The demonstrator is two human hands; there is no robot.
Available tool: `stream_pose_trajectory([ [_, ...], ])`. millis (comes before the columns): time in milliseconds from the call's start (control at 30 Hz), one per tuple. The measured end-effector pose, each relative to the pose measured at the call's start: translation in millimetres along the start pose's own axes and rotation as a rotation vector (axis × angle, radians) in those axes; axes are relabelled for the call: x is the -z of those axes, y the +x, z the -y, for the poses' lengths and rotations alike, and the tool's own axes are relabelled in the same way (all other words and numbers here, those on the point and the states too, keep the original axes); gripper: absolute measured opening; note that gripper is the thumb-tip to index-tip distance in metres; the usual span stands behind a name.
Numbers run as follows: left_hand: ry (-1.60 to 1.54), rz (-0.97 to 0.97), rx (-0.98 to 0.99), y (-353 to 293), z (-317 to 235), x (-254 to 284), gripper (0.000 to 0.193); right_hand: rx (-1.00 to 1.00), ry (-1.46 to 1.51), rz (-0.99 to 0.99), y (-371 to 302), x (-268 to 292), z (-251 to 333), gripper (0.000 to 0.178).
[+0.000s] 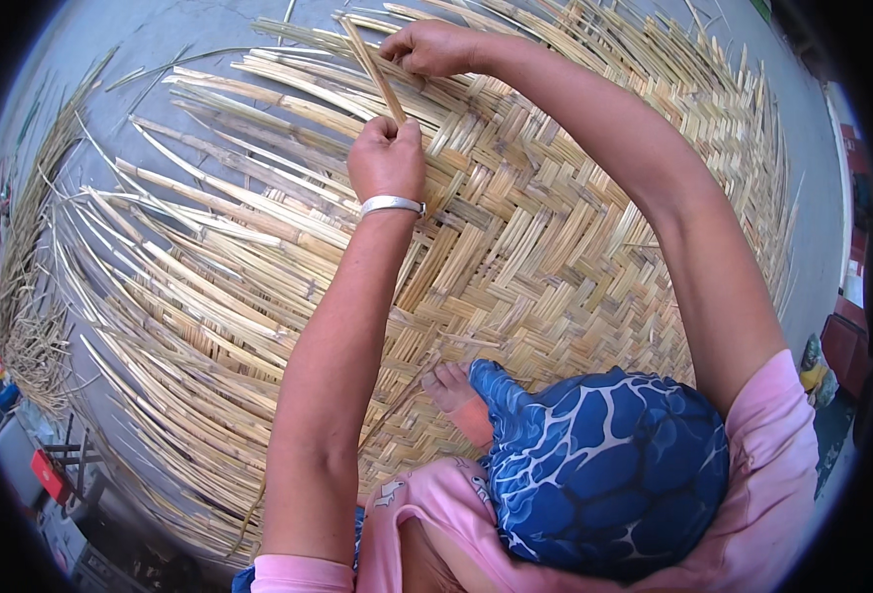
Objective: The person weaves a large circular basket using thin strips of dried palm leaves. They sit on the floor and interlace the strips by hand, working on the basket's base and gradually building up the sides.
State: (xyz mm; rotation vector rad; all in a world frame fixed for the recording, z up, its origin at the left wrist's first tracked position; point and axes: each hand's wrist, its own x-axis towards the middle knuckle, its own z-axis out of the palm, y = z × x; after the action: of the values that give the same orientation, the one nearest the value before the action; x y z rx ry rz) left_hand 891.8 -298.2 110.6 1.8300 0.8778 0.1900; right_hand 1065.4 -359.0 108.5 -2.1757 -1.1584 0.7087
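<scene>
A large mat of split reed or cane strips (565,232) lies before me, woven in a zigzag pattern. Its loose strip ends (199,212) fan out to the left and toward the far side. My left hand (387,163), a silver bracelet (393,205) on its wrist, is closed round a split strip (369,61) that points up and away from the mat. Just beyond it, my right hand (428,47) is down among the strips at the far edge of the weave, fingers curled in. What those fingers grip is hidden.
My bare foot (456,395) and blue-patterned knee (604,474) rest over the near part of the mat. A heap of thin loose strips (36,326) lies on the grey floor (150,44) at left. Dark red objects (844,346) stand at the right rim.
</scene>
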Motion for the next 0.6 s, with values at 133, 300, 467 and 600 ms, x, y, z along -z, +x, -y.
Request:
stream_pose_trajectory([
  [133, -0.05, -0.019, 0.003, 0, 5, -1, 0.025, -0.052, 0.16, 0.122, 10, -1, 16, 0.036],
  [300, -0.241, -0.03, 0.044, -7, -2, 0, 0.017, -0.039, -0.087, 0.118, 16, -11, 26, 0.043],
  [467, -0.393, -0.076, 0.041, -4, 2, -6, 0.012, -0.229, 0.327, -0.027, 13, -18, 22, 0.039],
  [600, -0.424, -0.098, 0.038, -3, 6, -11, 0.012, -0.256, 0.634, 0.036, 5, -11, 12, 0.023],
])
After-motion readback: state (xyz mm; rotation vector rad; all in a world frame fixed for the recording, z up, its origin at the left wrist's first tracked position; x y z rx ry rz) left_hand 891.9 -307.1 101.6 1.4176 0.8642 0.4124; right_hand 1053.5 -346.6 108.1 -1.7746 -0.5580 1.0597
